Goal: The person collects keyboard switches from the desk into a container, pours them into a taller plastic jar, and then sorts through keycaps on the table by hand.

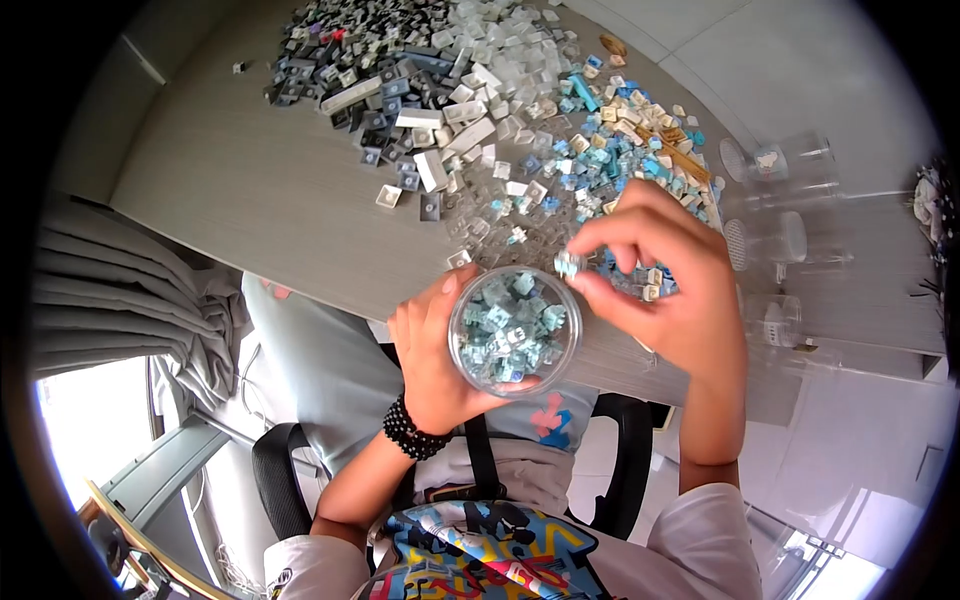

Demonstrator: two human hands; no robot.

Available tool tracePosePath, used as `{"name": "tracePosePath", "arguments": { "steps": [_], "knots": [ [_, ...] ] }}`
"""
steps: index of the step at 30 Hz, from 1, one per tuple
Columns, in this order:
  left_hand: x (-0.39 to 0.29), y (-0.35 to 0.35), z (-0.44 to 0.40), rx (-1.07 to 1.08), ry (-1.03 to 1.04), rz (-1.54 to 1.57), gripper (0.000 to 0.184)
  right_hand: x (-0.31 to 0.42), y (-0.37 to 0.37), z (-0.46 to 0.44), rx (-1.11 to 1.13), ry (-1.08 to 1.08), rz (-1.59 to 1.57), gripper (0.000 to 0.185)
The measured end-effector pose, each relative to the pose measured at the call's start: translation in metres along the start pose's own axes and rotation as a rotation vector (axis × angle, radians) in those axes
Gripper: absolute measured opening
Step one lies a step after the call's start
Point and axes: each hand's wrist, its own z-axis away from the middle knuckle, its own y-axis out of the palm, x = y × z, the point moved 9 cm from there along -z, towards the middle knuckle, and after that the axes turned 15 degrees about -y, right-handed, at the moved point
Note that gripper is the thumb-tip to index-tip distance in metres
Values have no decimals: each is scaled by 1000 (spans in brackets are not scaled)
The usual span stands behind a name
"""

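Note:
My left hand (432,345) is wrapped round a clear round container (574,335), held over the table's near edge. Inside it lie many pale teal key switches (515,325). Just right of the container's rim, my right hand (665,275) pinches a small clear and pale blue switch (568,264) between thumb and index finger. Beyond both hands spreads a pile of clear, blue and teal switches (610,150), mixed with cream keycaps.
Grey and black keycaps (380,110) and white or clear keycaps (500,50) are heaped at the back of the table (220,170). Clear plastic containers (780,238) stand at the right. A chair armrest (628,465) is below the table edge.

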Motion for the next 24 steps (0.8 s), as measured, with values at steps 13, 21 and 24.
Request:
{"name": "tracePosePath", "arguments": {
  "steps": [13, 21, 24],
  "knots": [
    [5, 6, 4, 69, -19, 1, 126, -55, -40, 26, -88, 288, 270, 20],
    [11, 7, 7, 49, -53, 37, 127, -157, -39, 17, 2, 285, 357, 17],
    [8, 4, 6, -2, -22, 31, 122, -157, -25, 13, 50, 290, 300, 19]
  ]
}}
